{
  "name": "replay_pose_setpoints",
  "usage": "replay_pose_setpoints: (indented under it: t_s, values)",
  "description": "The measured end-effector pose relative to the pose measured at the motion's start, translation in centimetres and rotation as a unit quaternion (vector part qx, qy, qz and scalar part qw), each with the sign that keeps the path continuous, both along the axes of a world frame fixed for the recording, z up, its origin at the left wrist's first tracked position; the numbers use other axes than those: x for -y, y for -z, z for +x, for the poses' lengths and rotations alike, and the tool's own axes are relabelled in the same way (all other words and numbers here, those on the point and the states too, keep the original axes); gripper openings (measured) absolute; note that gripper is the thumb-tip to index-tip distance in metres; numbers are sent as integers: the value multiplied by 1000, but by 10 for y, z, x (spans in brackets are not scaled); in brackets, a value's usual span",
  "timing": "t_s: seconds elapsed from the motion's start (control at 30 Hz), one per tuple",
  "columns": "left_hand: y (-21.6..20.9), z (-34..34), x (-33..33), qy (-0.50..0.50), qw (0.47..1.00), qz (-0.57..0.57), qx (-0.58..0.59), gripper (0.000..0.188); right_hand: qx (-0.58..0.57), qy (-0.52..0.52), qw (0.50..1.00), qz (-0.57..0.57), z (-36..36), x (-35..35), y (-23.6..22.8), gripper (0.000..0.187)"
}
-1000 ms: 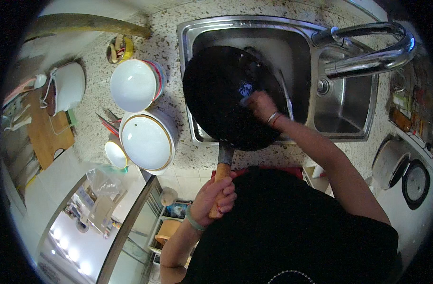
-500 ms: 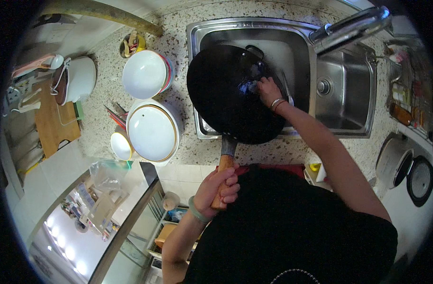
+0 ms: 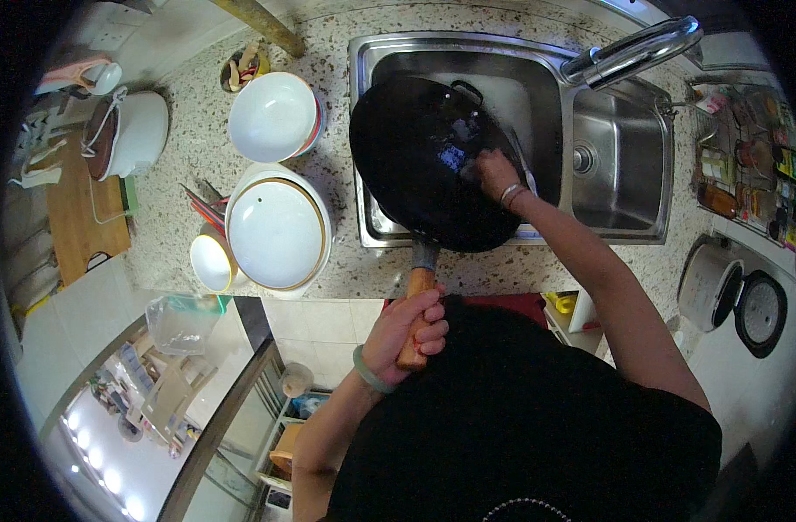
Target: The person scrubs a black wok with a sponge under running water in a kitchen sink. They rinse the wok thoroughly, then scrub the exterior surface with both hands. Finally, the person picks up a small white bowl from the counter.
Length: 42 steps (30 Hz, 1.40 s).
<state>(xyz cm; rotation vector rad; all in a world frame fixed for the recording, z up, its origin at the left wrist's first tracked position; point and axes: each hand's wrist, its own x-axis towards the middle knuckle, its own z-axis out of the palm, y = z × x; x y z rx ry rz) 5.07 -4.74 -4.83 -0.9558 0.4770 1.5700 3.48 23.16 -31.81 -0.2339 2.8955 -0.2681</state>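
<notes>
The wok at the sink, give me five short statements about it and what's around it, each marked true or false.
1. The left hand grips the wooden handle of the black wok. True.
2. The right hand is on the faucet. False: it is at the wok.
3. The bowl stack is left of the sink. True.
4. The wok lies over the smaller basin. False: it is over the larger basin.
5. The wooden board is left of the bowl stack. True.

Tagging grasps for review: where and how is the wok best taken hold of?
Probably a wrapping grip on the handle, from the person's side: it is straight and slim, sticks out that way past the sink, and the left hand grips it.
</notes>
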Motion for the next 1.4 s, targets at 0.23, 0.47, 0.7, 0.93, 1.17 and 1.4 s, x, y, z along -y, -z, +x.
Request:
replay_pose_setpoints:
  t_s: [0.23, 0.47, 0.7, 0.93, 1.17, 1.4]
  values:
    - [2, 1, 7, 1, 1000, -2, 18, 20, 270, 172, 832, -453, 19, 63, -107, 8]
    - [-8, -6, 5, 12, 999, -31, 20, 22, 56, 172, 978, -100, 1, 15, -16, 11]
    - [-14, -8, 2, 46, 997, -68, -3, 25, 197, 169, 859, -442, 22, 66, -92, 11]
    - [-14, -12, -4, 49, 997, -59, -3, 26, 177, 126, 956, -198, 4, 24, -16, 5]
    - [-10, -10, 0, 59, 996, -64, -4, 25, 147, 151, 901, -379, 22, 59, -48, 9]
    - [-7, -11, 2, 60, 997, -48, -4, 23, 213, 178, 937, -212, 1, 40, -21, 9]
